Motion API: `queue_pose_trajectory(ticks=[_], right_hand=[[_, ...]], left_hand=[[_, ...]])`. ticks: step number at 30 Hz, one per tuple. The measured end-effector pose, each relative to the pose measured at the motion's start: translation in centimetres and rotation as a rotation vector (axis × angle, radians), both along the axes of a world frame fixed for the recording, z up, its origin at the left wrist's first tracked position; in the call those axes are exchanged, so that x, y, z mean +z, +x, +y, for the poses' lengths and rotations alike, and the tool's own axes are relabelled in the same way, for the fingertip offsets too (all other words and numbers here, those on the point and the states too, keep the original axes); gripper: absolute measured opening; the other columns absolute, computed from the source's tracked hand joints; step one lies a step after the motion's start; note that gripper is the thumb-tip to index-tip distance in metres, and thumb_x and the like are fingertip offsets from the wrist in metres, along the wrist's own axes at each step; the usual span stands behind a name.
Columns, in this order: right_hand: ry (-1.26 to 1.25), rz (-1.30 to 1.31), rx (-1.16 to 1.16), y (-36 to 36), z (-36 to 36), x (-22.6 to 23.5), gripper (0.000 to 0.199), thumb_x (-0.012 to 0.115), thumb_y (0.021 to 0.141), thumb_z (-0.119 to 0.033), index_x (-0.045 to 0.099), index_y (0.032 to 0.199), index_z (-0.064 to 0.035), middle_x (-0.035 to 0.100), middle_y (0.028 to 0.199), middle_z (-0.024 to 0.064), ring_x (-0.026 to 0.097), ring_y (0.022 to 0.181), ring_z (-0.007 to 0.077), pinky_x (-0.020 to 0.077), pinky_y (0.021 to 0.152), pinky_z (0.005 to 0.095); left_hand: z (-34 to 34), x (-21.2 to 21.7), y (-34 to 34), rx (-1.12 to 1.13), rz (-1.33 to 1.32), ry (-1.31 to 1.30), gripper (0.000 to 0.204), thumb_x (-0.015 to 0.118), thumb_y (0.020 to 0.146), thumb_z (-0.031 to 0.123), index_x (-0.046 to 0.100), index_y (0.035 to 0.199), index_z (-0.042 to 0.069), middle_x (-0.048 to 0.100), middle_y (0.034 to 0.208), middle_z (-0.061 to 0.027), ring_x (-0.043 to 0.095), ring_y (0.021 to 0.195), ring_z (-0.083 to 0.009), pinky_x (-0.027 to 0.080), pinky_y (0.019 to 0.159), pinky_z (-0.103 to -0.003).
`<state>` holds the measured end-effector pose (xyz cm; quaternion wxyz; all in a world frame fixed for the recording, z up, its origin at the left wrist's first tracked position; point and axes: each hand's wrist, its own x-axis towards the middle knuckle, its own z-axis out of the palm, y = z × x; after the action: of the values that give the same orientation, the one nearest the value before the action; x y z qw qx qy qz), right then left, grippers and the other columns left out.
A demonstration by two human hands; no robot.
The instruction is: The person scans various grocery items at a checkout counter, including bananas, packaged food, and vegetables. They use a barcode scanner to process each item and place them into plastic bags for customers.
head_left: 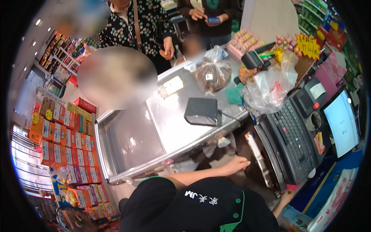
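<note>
My left hand (237,165) is closed, its fingers curled in, held over the gap between the metal counter and the register; nothing shows in it. Right of it is an open-looking drawer space with a long, narrow pale-and-dark strip (259,159) along it. Low on the right, my right hand (286,198) is at the lower corner of the black register keyboard (295,143), its fingers bent against a small pink piece (293,187). What those fingers grip is too small to make out. A black square scanner pad (201,111) with a cable lies on the counter.
On the metal counter (135,141) lie a clear bag of brown food (212,74), a small pale pack (171,87) and crumpled plastic bags (266,91). A screen (342,123) stands right. Stacked boxes (67,145) line the left. Two people (135,31) (210,17) stand across the counter.
</note>
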<state>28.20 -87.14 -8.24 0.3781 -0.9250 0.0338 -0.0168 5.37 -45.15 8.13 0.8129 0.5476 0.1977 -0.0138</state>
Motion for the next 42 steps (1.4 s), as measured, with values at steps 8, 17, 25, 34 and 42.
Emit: queue_pose_trajectory(ticks=[8,17,25,34,42], right_hand=[[-0.377,-0.081,0.07,-0.4,2.9,-1.2,0.057,0.059,0.084,-0.023,0.044,0.134,-0.0012,0.065,0.098,0.025,0.064,0.085,0.0386,0.0494,0.074,0.0412],[0.228,0.043,-0.024,-12.2,20.8,6.4,0.014,0.066,0.085,-0.013,0.056,0.081,-0.0035,0.056,0.057,0.0049,0.053,0.048,0.0107,0.0417,0.044,0.0258],[0.513,0.13,0.749,-13.8,44.6,16.7,0.029,0.052,0.095,-0.021,0.05,0.072,-0.004,0.046,0.059,-0.0005,0.044,0.056,0.0057,0.0367,0.05,0.0236],[-0.007,-0.291,1.738,-13.3,60.0,19.2,0.076,0.074,0.071,-0.043,0.044,0.135,-0.013,0.041,0.135,0.0189,0.036,0.127,0.0384,0.0291,0.101,0.0551],[-0.278,-0.202,1.968,-11.6,61.8,19.0,0.111,0.077,0.058,-0.059,0.023,0.147,-0.0188,0.028,0.146,0.0209,0.028,0.134,0.039,0.0205,0.102,0.0663]], left_hand=[[4.7,2.1,-5.2,-0.083,-0.056,0.072,0.033,0.055,0.094,0.028,0.055,0.069,0.007,0.05,0.061,0.0046,0.044,0.056,-0.0024,0.034,0.05,-0.02],[14.4,1.9,-14.9,0.349,0.077,0.006,0.026,0.054,0.094,0.023,0.059,0.075,0.006,0.053,0.063,0.0017,0.045,0.056,-0.0058,0.034,0.053,-0.021],[24.2,3.1,-13.4,0.728,-0.069,0.137,0.031,0.053,0.095,0.024,0.053,0.069,0.008,0.05,0.062,0.0022,0.043,0.055,-0.006,0.034,0.055,-0.021],[40.9,-2.7,1.5,0.686,0.072,0.687,0.024,0.059,0.087,0.025,0.063,0.094,0.003,0.061,0.086,-0.0056,0.057,0.08,-0.016,0.043,0.072,-0.028],[48.4,-6.1,15.7,0.314,0.554,1.334,0.05,0.07,0.074,0.031,0.059,0.115,0.005,0.054,0.123,-0.0185,0.046,0.119,-0.0351,0.039,0.097,-0.046]])
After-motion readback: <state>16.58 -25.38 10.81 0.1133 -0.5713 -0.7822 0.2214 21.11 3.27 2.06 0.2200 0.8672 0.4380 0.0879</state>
